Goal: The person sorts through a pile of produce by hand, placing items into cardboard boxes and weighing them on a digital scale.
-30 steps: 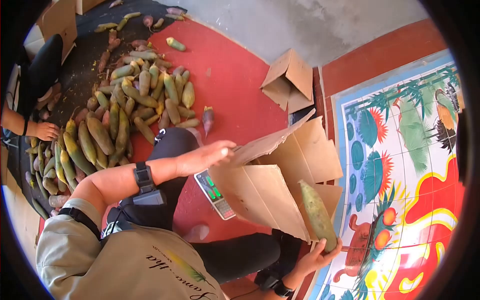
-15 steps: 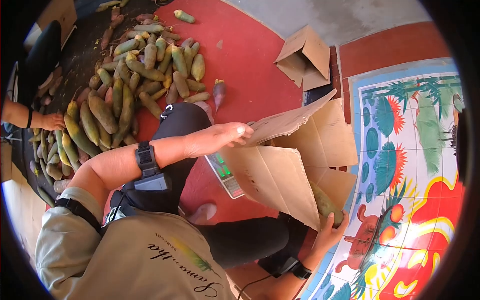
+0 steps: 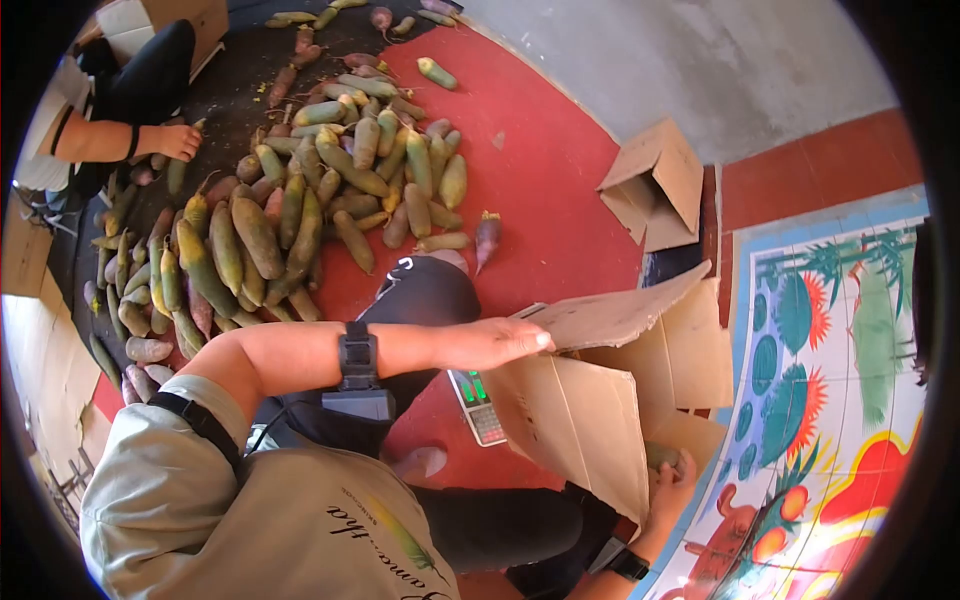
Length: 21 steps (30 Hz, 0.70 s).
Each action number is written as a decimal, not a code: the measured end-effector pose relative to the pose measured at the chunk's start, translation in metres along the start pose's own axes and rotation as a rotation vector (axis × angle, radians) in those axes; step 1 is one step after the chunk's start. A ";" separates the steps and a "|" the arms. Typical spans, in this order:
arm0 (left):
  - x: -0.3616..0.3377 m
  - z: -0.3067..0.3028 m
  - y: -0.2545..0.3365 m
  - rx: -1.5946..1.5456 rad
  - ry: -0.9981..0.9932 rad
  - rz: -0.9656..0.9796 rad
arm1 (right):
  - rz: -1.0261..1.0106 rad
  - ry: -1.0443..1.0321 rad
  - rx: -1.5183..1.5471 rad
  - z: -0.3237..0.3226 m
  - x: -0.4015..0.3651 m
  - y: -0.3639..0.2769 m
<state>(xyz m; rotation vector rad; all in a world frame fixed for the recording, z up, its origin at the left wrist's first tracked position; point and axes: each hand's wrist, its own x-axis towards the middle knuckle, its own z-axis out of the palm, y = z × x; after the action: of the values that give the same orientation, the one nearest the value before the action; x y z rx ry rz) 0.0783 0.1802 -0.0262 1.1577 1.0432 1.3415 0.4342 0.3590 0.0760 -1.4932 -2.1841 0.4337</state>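
My left hand point(image 3: 500, 343) grips the edge of an open cardboard box point(image 3: 575, 410), thumb on top at a raised flap; its other fingers are mostly hidden. At the box's right side, my right hand point(image 3: 675, 482) is closed around a thick green radish point(image 3: 659, 455), held at the opening and partly covered by the front flap. Beneath the box a digital scale point(image 3: 485, 420) with green lit figures shows its display and keypad edge.
A big pile of green and purple radishes point(image 3: 290, 220) lies on dark and red floor. One purple radish point(image 3: 487, 240) sits apart. Another cardboard box point(image 3: 660, 185) lies by the wall. At upper left, a co-worker's hand point(image 3: 178, 141) is over the pile. Painted tiles point(image 3: 830, 400) stand at right.
The radish in my right hand has gone deeper into the box, so less of it shows. The view has shifted. The co-worker's hand has moved farther back along the pile.
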 end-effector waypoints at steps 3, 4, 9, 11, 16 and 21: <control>0.002 0.001 -0.003 0.019 -0.005 0.030 | -0.021 0.108 0.048 -0.014 0.003 0.010; 0.004 0.001 -0.006 0.020 -0.013 0.013 | -0.064 0.156 0.038 -0.014 -0.003 -0.008; 0.002 0.001 -0.005 -0.013 -0.003 0.037 | -0.195 0.314 -0.192 -0.017 -0.042 -0.042; 0.003 0.001 -0.006 -0.026 0.003 0.076 | -0.201 0.399 -0.256 -0.020 -0.058 -0.046; 0.009 0.001 -0.018 -0.119 -0.009 0.008 | -0.263 0.638 -0.299 -0.029 -0.097 -0.017; 0.009 0.005 -0.016 -0.162 0.001 -0.040 | 0.066 0.731 -0.247 -0.016 -0.150 0.036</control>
<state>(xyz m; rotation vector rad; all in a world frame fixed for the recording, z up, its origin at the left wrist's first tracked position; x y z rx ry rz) 0.0860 0.1901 -0.0400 1.0112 0.9354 1.3684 0.5174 0.2319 0.0429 -1.5295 -1.6385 -0.3395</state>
